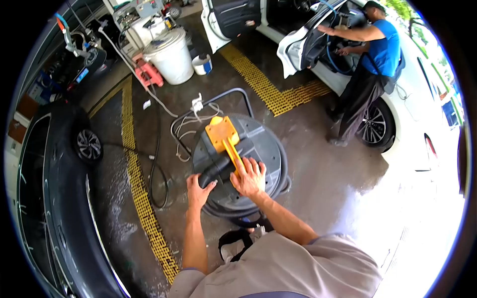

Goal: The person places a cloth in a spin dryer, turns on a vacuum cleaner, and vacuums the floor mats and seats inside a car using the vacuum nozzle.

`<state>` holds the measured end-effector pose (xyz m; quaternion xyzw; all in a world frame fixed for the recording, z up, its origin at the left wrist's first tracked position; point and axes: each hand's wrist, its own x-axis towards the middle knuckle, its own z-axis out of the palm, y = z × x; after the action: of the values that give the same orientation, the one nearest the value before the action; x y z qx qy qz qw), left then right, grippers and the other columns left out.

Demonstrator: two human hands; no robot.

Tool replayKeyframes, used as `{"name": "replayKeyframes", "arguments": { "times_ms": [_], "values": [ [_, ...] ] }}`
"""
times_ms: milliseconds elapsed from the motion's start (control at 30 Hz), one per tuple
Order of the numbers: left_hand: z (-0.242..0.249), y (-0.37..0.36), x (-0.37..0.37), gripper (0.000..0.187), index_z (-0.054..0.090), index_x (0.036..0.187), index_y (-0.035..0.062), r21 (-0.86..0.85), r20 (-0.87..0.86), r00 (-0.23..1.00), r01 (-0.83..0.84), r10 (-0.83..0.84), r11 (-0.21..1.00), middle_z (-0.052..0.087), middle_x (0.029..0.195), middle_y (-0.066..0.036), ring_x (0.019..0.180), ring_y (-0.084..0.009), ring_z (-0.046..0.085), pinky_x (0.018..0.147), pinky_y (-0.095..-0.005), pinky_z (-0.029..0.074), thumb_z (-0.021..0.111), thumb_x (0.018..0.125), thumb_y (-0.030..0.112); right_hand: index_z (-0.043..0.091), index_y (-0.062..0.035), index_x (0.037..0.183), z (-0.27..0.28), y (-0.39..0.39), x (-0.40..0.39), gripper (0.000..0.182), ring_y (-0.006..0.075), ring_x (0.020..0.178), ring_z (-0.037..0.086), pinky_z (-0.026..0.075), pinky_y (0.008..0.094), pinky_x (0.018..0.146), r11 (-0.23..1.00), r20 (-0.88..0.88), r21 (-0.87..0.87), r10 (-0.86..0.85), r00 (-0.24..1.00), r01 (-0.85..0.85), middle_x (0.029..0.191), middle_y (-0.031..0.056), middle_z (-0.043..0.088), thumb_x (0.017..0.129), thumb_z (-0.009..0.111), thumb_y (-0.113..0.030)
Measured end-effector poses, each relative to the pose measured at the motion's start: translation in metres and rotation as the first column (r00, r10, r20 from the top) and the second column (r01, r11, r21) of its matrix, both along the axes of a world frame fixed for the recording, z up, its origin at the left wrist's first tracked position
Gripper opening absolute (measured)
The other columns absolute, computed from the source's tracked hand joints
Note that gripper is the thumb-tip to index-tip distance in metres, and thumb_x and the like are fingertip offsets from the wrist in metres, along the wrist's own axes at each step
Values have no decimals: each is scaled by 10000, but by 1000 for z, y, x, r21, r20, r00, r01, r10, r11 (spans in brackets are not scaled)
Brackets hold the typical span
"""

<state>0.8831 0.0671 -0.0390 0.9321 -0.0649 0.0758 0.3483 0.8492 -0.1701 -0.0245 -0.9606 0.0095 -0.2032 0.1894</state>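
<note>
A large round wet-dry vacuum cleaner (pixel 268 149) stands in front of me, seen from above. It has a dark grey lid and a yellow motor cover (pixel 221 133) with a long yellow handle (pixel 232 155). My right hand (pixel 251 178) lies over the near end of that handle, fingers bent around it. With my left hand (pixel 198 192) I grip the black hose (pixel 214 170) near the lid's left edge, thumb and fingers on either side. The hose runs around the vacuum's rim. A white power cord (pixel 197 105) hangs on the tubular push bar (pixel 240 90) behind the lid.
A dark car (pixel 64 198) stands at left. On the right, a person in a blue shirt (pixel 385 47) works at a white car's open door (pixel 304 52). Behind are a white bin (pixel 171 59) and a small bucket (pixel 202 64). Yellow floor grating (pixel 139 184) and a dark hose (pixel 158 184) cross the wet floor.
</note>
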Motion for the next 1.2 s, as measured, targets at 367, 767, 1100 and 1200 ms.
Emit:
{"name": "replayKeyframes", "arguments": {
  "times_ms": [367,767,1100,1200],
  "values": [
    [11,36,-59,609,629,1106,-9,49,-273,939,-201,207,978,705,900,-249,838,-463,693,774,-531,543,816,812,491,456,-40,1482,12,4,6,774,288,1217,567,295,524,1128,995,-154,-58,-86,984,78,1173,143,649,897,596,-526],
    [148,58,-145,595,475,1293,88,-913,98,994,72,-45,-401,540,1015,-25,830,-142,534,760,-319,507,769,873,389,504,-58,1460,-36,-112,-40,625,426,1328,498,424,532,1093,674,-263,504,-476,839,540,1401,243,573,968,603,-431],
    [318,-10,-107,633,433,1190,100,-616,579,796,287,-174,-733,483,1021,-58,781,-167,575,661,-284,566,876,741,40,606,-45,1363,-188,-156,-57,745,352,1200,610,531,545,991,-630,-325,657,259,910,414,1447,207,563,951,550,-664],
    [312,-18,-118,601,427,1189,86,-613,610,762,281,-216,-738,579,977,-71,751,-185,626,656,-311,593,862,775,51,659,-13,1234,-110,-178,-25,573,293,962,672,573,508,899,-388,-628,653,205,751,651,1056,176,701,933,663,-501]
  ]
}}
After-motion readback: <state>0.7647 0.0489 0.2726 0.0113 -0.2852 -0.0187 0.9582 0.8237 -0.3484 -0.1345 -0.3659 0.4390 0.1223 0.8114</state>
